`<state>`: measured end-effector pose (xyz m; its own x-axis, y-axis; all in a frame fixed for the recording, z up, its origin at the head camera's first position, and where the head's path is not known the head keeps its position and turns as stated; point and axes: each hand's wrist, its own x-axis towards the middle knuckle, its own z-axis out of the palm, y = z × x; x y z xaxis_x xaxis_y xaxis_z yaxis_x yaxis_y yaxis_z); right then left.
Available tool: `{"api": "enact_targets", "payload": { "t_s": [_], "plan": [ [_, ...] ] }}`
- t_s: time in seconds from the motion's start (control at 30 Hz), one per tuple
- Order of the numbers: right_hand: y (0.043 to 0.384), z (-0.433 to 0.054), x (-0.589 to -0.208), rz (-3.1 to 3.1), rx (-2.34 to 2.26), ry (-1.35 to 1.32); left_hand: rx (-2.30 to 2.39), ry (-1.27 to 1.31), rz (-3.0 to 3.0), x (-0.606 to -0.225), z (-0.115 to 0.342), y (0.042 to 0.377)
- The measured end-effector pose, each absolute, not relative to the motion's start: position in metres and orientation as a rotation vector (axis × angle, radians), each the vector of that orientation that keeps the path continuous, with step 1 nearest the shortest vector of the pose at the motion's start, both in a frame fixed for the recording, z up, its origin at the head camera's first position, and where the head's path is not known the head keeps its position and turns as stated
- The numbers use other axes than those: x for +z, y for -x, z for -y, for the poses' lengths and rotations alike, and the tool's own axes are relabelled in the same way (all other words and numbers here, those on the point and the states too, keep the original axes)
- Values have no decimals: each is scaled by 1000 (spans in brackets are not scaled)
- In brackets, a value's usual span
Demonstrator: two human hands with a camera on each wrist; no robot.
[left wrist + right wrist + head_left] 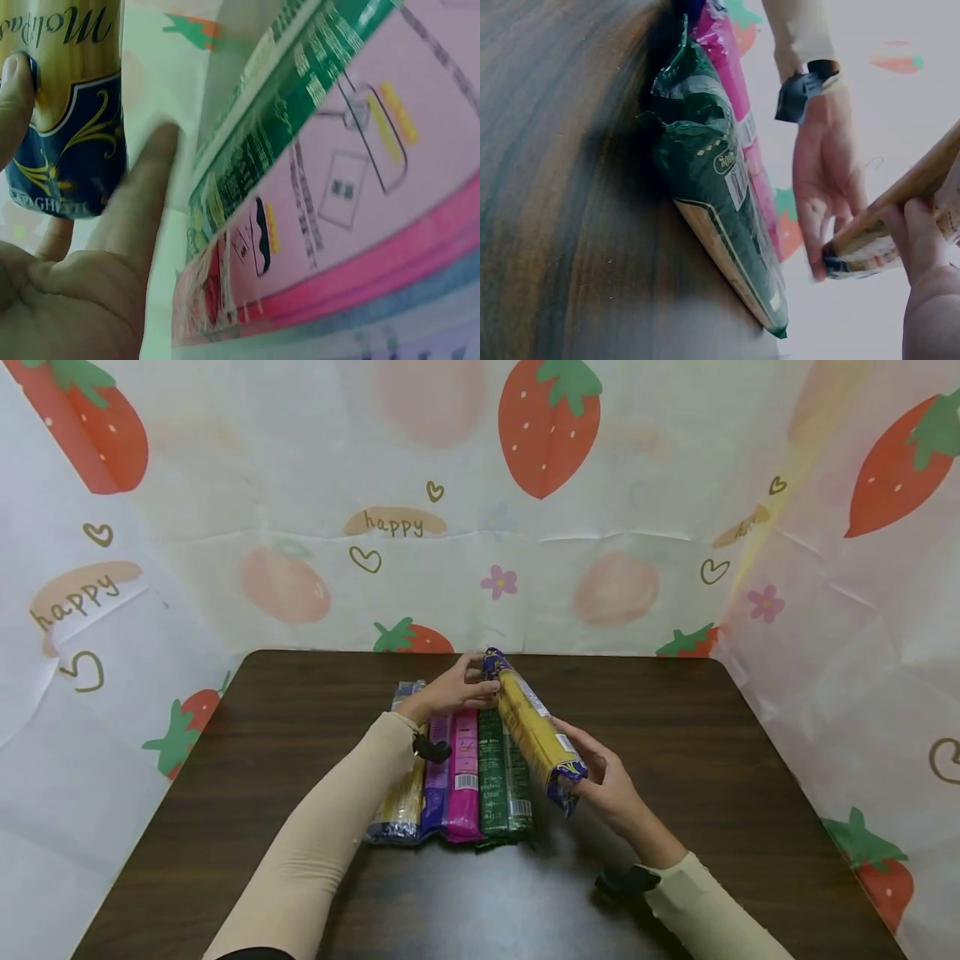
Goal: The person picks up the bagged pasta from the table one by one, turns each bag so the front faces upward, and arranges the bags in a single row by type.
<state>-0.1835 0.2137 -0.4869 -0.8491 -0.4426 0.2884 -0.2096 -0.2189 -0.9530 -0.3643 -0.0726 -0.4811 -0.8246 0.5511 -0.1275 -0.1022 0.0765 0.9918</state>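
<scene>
A yellow spaghetti packet with dark blue ends (528, 714) is held raised and tilted over the table, spanned by both hands. My left hand (453, 687) holds its far end; the left wrist view shows the thumb on the wrapper of the spaghetti packet (71, 105). Lower down, my right hand (606, 781) grips the packet from its right side near the close end. Beneath lie a green packet (492, 781), a pink packet (462, 768), a purple packet (437, 785) and a yellow packet with blue ends (401, 806), side by side. My left forearm partly covers the leftmost one.
The dark wooden table (675, 718) runs back to a white sheet printed with strawberries (551, 427), which also stands along the left and right sides. A black strap device sits on each wrist. In the right wrist view, the green packet (705, 165) lies beside the pink one.
</scene>
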Motion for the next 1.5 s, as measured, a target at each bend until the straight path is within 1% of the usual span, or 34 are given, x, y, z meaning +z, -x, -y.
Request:
{"api": "enact_targets", "payload": {
  "t_s": [0.17,0.3,0.57,0.8,0.97,1.2,1.5],
  "plan": [
    [185,-215,-486,-1860,-2172,774,1903,-401,-1827,-479,71,364],
    [185,-217,-485,-1885,-2136,767,1902,-381,-1853,-477,70,362],
    [183,-219,-476,-2042,-2055,728,1879,-323,-2025,-475,74,355],
    [179,-218,-471,-2234,-1975,594,1896,-269,-2135,-475,73,354],
    [177,-217,-474,-2307,-1894,612,1893,-224,-2188,-474,71,352],
    [173,-215,-476,-2270,-1840,661,1812,-263,-2116,-467,78,351],
    [170,-218,-480,-2147,-1830,656,1787,-333,-1854,-463,86,355]
  ]
}}
